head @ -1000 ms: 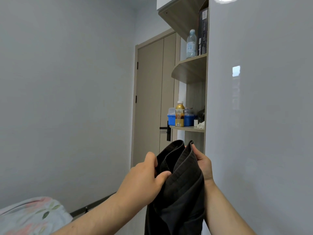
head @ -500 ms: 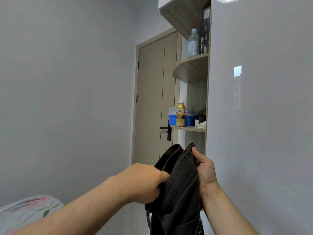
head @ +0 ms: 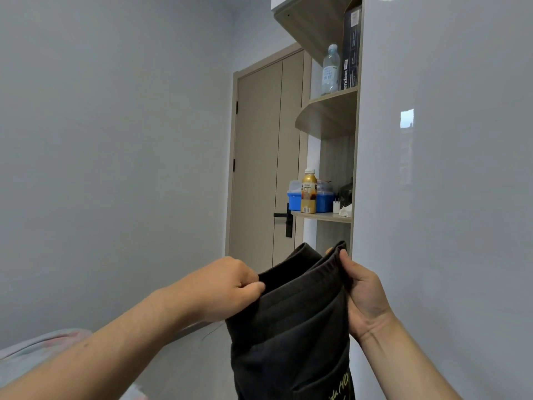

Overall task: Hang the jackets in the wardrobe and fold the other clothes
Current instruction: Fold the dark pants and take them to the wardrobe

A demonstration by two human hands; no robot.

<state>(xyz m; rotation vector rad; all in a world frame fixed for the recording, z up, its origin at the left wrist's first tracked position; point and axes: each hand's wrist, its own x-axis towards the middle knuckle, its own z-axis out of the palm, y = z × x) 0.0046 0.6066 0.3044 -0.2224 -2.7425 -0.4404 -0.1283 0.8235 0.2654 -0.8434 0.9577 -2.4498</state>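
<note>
A dark grey garment (head: 291, 327) with some yellow-green lettering near its lower right hangs in front of me, held up at chest height. My left hand (head: 222, 287) pinches its upper left edge between thumb and fingers. The right hand (head: 363, 295) grips the upper right edge, palm turned toward me. The top of the cloth is bunched into folds between both hands. Its lower part runs out of the frame. The glossy grey wardrobe side (head: 447, 197) stands just to the right of the garment.
Open corner shelves (head: 326, 116) beside the wardrobe hold a clear bottle (head: 330, 70), a black box, a gold bottle (head: 308, 192) and a blue container. A beige door (head: 259, 157) with a black handle is behind. A floral bedcover (head: 43, 345) shows at lower left.
My left hand has moved from a low grasp on the cloth to a pinch on its upper left edge, spreading the top wider. The right hand keeps its hold.
</note>
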